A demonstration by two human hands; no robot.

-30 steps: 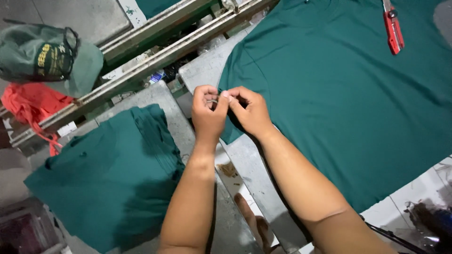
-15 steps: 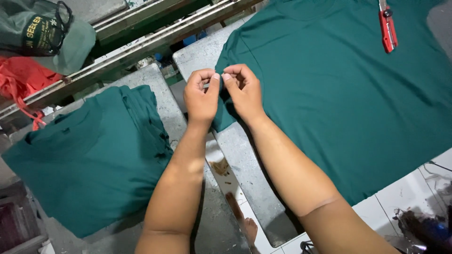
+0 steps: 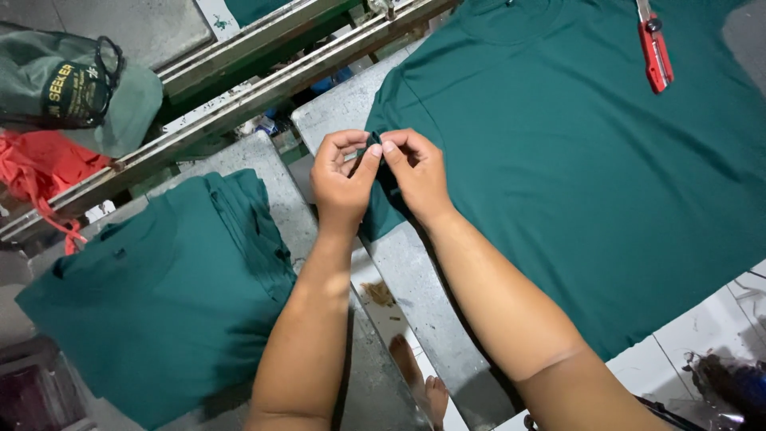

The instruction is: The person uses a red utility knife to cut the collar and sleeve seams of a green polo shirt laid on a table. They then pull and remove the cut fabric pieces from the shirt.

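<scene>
Two hands meet over the sleeve edge of a dark green T-shirt [image 3: 574, 160] spread flat on the grey metal table [image 3: 335, 108]. The left hand [image 3: 341, 182] and the right hand [image 3: 415, 172] have their fingers drawn in close, thumbs and forefingers pinching a small dark piece at the sleeve hem between them; what that piece is I cannot tell, it is too small. The shirt's collar lies at the far edge, and a red cutter [image 3: 654, 52] rests on the cloth near it, well apart from the hands.

Left of the arms sits a stack of folded green shirts [image 3: 159, 295], one carrying a tiny dark tag [image 3: 120, 254] near its neck. Beyond a pair of pale metal rails [image 3: 239, 88], a green cap [image 3: 76, 88] shows a black rectangular patch with yellow lettering on its front, and just beside it lies crumpled red cloth [image 3: 44, 172]. A bare foot [image 3: 423, 383] shows below, between the forearms.
</scene>
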